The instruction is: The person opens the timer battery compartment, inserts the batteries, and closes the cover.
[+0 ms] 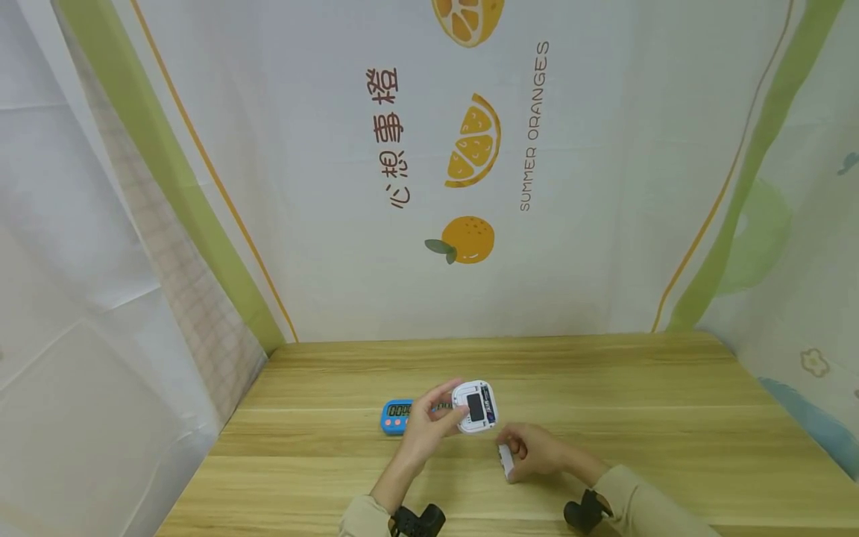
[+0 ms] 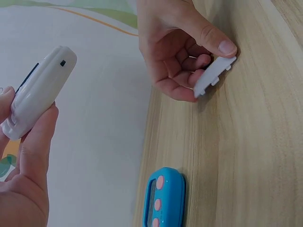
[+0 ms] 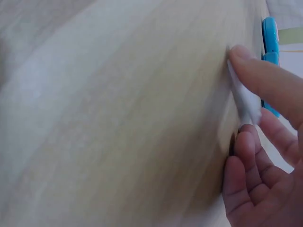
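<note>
My left hand (image 1: 429, 421) holds up a small white electronic device (image 1: 465, 426), with the thumb on its back. That back has a dark rectangle, and an uncovered battery compartment (image 1: 488, 403) at the side with a dark battery-like piece in it. Lower and to the right, my right hand (image 1: 537, 450) pinches a thin white battery cover (image 2: 214, 75) between thumb and fingers. Small tabs line one edge of the cover, which is held on edge close to the tabletop. Something dark shows by the curled fingers (image 3: 245, 149) of that hand; what it is I cannot tell.
A blue digital timer (image 1: 394, 418) with pink buttons lies on the wood-grain table (image 1: 302, 462) behind my left hand. A second blue one (image 3: 271, 57) is beside it, partly hidden by the hand in the head view. A white curtain (image 1: 302, 186) printed with oranges hangs behind.
</note>
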A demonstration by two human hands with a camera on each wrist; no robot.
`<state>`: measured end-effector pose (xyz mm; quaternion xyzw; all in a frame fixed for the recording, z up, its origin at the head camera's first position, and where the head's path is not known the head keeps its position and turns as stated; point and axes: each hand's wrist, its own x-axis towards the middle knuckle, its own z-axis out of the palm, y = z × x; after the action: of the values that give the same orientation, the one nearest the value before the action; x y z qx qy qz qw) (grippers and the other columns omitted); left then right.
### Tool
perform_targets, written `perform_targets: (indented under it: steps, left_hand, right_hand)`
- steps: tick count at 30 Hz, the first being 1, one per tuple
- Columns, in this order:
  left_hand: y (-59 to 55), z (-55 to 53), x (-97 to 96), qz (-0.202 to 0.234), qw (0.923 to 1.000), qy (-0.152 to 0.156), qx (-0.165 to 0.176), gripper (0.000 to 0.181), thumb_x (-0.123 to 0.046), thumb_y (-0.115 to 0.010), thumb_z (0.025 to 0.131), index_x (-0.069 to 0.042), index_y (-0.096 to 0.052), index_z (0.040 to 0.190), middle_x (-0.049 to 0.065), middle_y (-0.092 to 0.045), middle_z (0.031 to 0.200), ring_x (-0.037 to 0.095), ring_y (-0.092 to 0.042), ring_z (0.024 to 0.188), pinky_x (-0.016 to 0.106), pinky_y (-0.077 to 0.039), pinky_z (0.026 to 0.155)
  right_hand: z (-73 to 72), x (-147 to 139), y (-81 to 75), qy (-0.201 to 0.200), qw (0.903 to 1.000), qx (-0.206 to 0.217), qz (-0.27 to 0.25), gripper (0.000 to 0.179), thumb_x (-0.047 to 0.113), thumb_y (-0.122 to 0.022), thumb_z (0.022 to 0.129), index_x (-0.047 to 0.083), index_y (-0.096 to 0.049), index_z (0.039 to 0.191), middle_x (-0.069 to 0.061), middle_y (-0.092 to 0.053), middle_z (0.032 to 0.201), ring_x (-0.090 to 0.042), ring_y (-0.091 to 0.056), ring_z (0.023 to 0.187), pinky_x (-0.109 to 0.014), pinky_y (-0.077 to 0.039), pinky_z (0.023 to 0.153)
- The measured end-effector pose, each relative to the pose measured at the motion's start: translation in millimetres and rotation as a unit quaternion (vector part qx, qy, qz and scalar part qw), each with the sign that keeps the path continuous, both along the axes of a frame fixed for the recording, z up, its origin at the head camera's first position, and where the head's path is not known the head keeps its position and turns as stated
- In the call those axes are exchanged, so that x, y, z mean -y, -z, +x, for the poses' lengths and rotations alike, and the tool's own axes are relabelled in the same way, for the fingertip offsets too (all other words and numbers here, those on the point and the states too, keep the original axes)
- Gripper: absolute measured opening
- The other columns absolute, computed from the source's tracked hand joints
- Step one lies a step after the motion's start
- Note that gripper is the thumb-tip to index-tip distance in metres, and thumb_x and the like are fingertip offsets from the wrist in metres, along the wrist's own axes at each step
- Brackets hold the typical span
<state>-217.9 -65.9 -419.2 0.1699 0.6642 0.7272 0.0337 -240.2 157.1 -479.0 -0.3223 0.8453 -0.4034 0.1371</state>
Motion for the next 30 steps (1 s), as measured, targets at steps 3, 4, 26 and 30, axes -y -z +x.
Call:
perform_targets:
  steps: [3, 4, 26, 30]
  left_hand:
    - [0.9, -0.3, -0.3, 0.001, 1.0000, 0.000, 0.003, 0.048, -0.003, -0.060, 0.082, 0.004, -0.044, 0.126, 0.013, -0.052, 0.098, 0.024, -0.062, 0.086, 0.036, -0.052, 0.070]
    - [0.8, -0.3, -0.3, 0.001, 1.0000, 0.000, 0.004, 0.047, -0.002, -0.060, 0.082, 0.004, -0.044, 0.126, 0.013, -0.052, 0.097, 0.024, -0.062, 0.086, 0.036, -0.052, 0.070]
    - [1.9, 0.7, -0.2, -0.001, 1.0000, -0.004, 0.005, 0.047, -0.003, -0.060, 0.083, 0.001, -0.045, 0.127, 0.014, -0.052, 0.098, 0.025, -0.062, 0.085, 0.036, -0.053, 0.069]
    - [2.5, 2.0, -1.2, 0.001, 1.0000, 0.001, 0.010, 0.047, -0.002, -0.060, 0.083, 0.001, -0.045, 0.127, 0.015, -0.051, 0.098, 0.028, -0.061, 0.087, 0.036, -0.053, 0.070]
  right_hand:
    - [1.5, -0.4, -1.6, 0.003, 1.0000, 0.004, -0.003, 0.045, 0.008, -0.078, 0.064, 0.003, -0.049, 0.099, -0.001, -0.046, 0.076, -0.008, -0.043, 0.066, -0.016, -0.038, 0.055]
    - [2.2, -0.7, -2.3, 0.004, 0.9999, 0.007, -0.007, 0.044, 0.007, -0.077, 0.065, 0.003, -0.048, 0.098, -0.001, -0.047, 0.076, -0.008, -0.043, 0.066, -0.016, -0.039, 0.055]
    - [6.8, -16.9, -45.7, 0.024, 0.9909, 0.041, -0.126, 0.020, 0.003, -0.054, 0.086, -0.010, -0.053, 0.101, -0.008, -0.053, 0.083, -0.010, -0.055, 0.066, -0.031, -0.053, 0.053]
    - [8.9, -15.3, -64.1, 0.058, 0.9854, 0.043, -0.154, 0.025, 0.009, -0.055, 0.088, -0.008, -0.053, 0.106, -0.010, -0.056, 0.086, -0.012, -0.057, 0.070, -0.035, -0.054, 0.057]
